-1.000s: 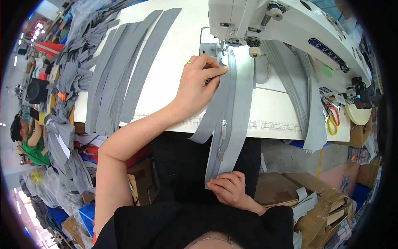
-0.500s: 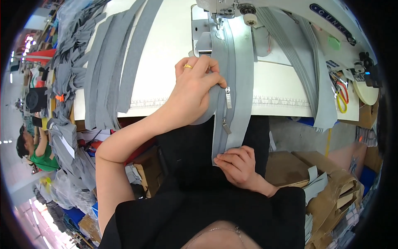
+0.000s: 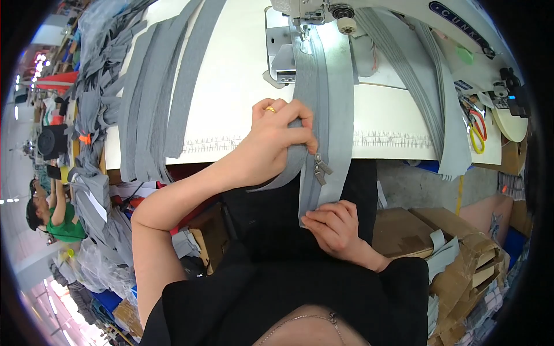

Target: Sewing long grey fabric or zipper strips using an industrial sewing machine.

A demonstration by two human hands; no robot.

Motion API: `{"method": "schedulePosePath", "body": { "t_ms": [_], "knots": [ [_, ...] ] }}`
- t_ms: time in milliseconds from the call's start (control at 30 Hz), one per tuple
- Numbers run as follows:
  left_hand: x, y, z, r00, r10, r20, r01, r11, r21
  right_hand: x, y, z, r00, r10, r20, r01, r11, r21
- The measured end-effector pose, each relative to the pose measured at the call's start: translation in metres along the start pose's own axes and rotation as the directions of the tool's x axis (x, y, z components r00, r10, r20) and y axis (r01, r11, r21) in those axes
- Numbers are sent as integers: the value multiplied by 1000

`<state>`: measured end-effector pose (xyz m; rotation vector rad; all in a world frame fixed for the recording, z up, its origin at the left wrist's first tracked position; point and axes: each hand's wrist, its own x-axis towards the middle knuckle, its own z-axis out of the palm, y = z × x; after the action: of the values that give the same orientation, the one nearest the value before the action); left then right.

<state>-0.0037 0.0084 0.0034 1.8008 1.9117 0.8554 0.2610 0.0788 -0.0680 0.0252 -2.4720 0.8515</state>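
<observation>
A long grey zipper joined to grey fabric strips runs from under the sewing machine's presser foot toward me, past the table edge. Two metal zipper sliders with pull tabs sit close together on it, just beyond that edge. My left hand, a ring on one finger, is closed on the zipper's left fabric strip, its fingertips just above the upper slider. Lower down, my right hand pinches the zipper's near end. A loose grey strip curves out beneath my left hand.
Several grey fabric strips lie on the white table's left side, with a fabric heap beyond. More strips hang over the edge at right, near scissors. Cardboard boxes stand at lower right. A person in green is far left.
My left hand has moved toward me along the zipper. The upper slider has come down beside the lower one. My right hand keeps its grip on the near end.
</observation>
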Motion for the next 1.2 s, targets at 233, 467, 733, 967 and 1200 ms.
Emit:
{"method": "schedulePosePath", "body": {
  "t_ms": [233,467,733,967,1200],
  "knots": [
    [25,-29,-14,913,-50,-406,70,997,35,2,0,0,1000,-4,-8,4,1000,16],
    [58,-56,-15,870,-105,-482,118,993,-4,1,1,0,1000,-9,-16,10,1000,18],
    [60,-55,-6,816,-127,-563,102,992,-75,0,2,-1,999,-26,-20,26,999,35],
    [59,-53,-8,843,-31,-537,60,998,35,8,3,-4,999,-26,-22,27,998,58],
    [57,-53,-9,874,-40,-485,96,991,92,27,6,-4,997,-18,-73,22,998,58]
  ]
}}
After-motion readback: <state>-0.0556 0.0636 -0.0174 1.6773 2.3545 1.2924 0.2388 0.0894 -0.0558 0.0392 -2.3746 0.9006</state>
